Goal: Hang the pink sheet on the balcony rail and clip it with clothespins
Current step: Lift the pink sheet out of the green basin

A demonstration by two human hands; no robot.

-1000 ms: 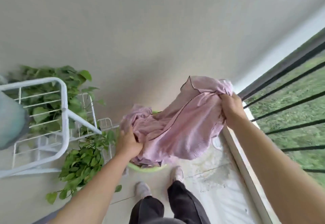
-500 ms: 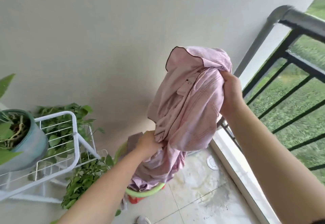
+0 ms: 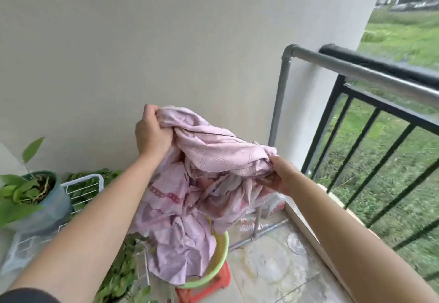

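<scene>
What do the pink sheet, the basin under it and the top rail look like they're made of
Pink sheet: soft woven fabric, probably cotton; it crumples and shows a woven pattern. Basin: likely plastic, smooth, glossy yellow-green rim. Top rail: metal pipe, dull grey sheen with an elbow fitting, seemingly galvanised steel.

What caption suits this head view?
Both hands, left and right, lift a bunched pink sheet from a green basin.
</scene>
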